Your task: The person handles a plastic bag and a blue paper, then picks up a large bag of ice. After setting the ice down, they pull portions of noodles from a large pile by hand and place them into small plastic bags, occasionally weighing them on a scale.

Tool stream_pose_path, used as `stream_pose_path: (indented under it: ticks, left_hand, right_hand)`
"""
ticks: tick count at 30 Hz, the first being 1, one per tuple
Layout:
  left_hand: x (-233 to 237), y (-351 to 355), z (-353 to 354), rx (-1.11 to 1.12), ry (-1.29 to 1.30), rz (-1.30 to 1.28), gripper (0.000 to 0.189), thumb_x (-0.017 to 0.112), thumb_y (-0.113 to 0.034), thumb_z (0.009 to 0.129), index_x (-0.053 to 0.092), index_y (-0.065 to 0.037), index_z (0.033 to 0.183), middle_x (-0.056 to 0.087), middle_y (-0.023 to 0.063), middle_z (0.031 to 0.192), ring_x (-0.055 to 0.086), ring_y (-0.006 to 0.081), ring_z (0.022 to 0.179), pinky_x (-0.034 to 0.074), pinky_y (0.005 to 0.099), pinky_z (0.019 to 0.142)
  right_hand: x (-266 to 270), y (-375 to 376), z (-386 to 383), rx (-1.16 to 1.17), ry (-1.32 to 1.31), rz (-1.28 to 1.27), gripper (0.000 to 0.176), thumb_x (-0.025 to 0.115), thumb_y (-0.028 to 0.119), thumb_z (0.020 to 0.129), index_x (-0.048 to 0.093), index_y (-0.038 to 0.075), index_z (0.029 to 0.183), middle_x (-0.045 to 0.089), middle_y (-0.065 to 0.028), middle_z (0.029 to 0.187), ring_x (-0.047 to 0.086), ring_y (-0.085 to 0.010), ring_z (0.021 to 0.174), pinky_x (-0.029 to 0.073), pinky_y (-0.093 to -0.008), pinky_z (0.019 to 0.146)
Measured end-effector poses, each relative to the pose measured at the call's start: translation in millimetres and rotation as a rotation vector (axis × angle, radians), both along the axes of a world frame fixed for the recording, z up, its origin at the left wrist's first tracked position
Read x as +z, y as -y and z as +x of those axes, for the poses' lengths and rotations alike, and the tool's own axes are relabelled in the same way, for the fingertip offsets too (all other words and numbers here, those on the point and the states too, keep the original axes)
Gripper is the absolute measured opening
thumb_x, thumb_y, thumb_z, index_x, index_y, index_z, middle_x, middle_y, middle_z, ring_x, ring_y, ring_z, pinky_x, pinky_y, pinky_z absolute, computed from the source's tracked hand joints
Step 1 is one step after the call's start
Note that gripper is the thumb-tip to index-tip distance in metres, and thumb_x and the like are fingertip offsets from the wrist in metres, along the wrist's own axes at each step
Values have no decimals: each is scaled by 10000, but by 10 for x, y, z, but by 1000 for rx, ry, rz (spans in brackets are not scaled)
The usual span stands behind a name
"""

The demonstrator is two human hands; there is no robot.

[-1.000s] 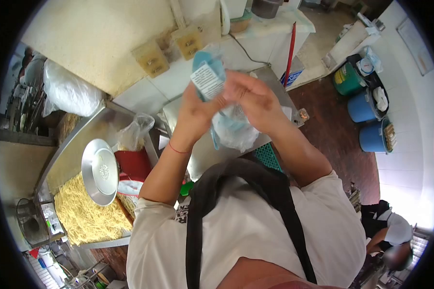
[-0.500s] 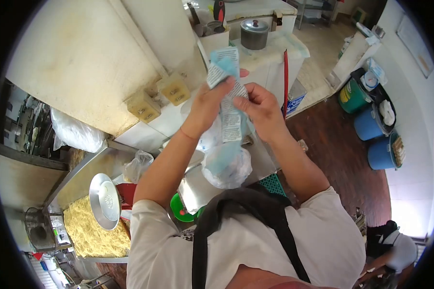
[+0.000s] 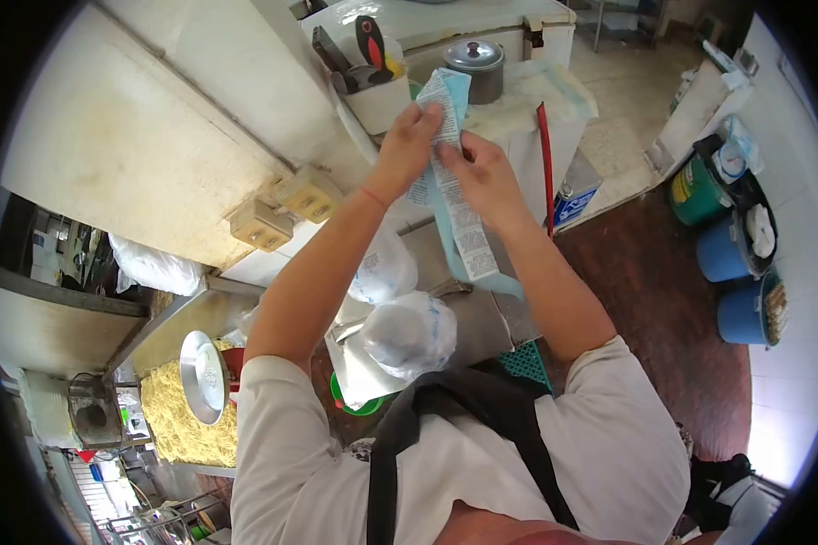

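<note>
Pinching a printed blue strip (image 3: pixel 465 227), both hands (image 3: pixel 407 153) (image 3: pixel 484 182) nearly closed

Folded strip (image 3: pixel 471 238): was pale blue, with white panels bearing rows of dark print.
Nearer bundle (image 3: pixel 412 336): looked white and greyish under clear wrap, with blue marks.
Farther bundle (image 3: pixel 388 270): was white with blue print.
Counter (image 3: pixel 474 331): shone silver-grey, palest at its near left corner.
Basin (image 3: pixel 365 409): showed bright green with a touch of red below that corner.
Crate (image 3: pixel 524 361): was teal green in an open grid, beyond the counter's near edge.
Noodles (image 3: pixel 186 413): were pale yellow.
Dish (image 3: pixel 204 377): was silver.
Wristband (image 3: pixel 372 196): was red.
Pot (image 3: pixel 483 84): was dark grey.
Apron (image 3: pixel 384 486): was black.
Shirt (image 3: pixel 291 454): was white.
Floor (image 3: pixel 641 309): was reddish brown.
</note>
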State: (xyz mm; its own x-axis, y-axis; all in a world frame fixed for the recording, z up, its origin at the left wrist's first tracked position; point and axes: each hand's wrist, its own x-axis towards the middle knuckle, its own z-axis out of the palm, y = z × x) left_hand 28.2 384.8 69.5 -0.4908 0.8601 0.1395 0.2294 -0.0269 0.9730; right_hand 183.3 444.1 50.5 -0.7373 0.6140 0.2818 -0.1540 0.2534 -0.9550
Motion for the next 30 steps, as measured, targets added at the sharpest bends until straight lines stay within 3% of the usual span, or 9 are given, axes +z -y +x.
stream_pose_path:
  ticks: [3,6,9,15,18,24,30]
  left_hand:
    - [180,-93,18,42,-346,-98,368,536,-324,1018,608,20,1129,675,91,1002,660,193,887,527,308,790]
    - [456,-196,10,318,-1210,209,311,572,-319,957,638,-18,917,634,170,890,674,304,824,534,396,729]
    - [644,-278,-90,307,-1397,-196,274,584,-216,932,641,31,1036,645,192,980,669,380,923,561,413,774]
    - [499,-562,-332,407,-1581,-483,182,497,-92,901,667,-26,912,689,181,962,701,367,878,583,440,750]
    - [540,-602,-448,324,-1601,-456,186,508,-106,898,683,-44,883,703,165,906,709,358,839,589,440,716]
    - [595,-632,-451,378,-1628,-477,195,506,-115,898,686,-48,863,701,172,884,709,352,826,588,444,700]
    - [670,-662,-464,433,-1627,-432,186,543,-116,870,716,-50,844,710,168,894,717,355,822,593,442,700]
  right_hand:
    - [-67,-158,-143,-88,-129,-252,233,647,173,908,674,-18,1037,705,-85,838,644,-145,741,496,-304,690]
    - [-234,-456,-322,-94,-252,-326,279,684,166,870,658,-34,1063,718,-116,882,666,-173,744,508,-316,689]
    - [-338,-746,-524,-272,-199,-45,344,716,186,845,646,-49,1087,720,-158,926,689,-239,782,523,-339,721]
    - [-396,-1015,-980,-435,-73,304,420,725,190,830,609,-40,1161,691,-241,999,674,-392,923,527,-453,806]
    - [-255,-935,-1025,-452,-5,280,374,701,185,838,607,-32,1127,691,-241,998,666,-409,963,522,-485,829]
    - [-327,-1051,-1253,-343,186,329,225,602,153,860,624,-14,1009,691,-244,982,663,-419,952,528,-486,838]
    - [-404,-1116,-1450,-319,261,534,234,521,137,862,661,-27,953,691,-264,957,678,-410,926,543,-474,832]
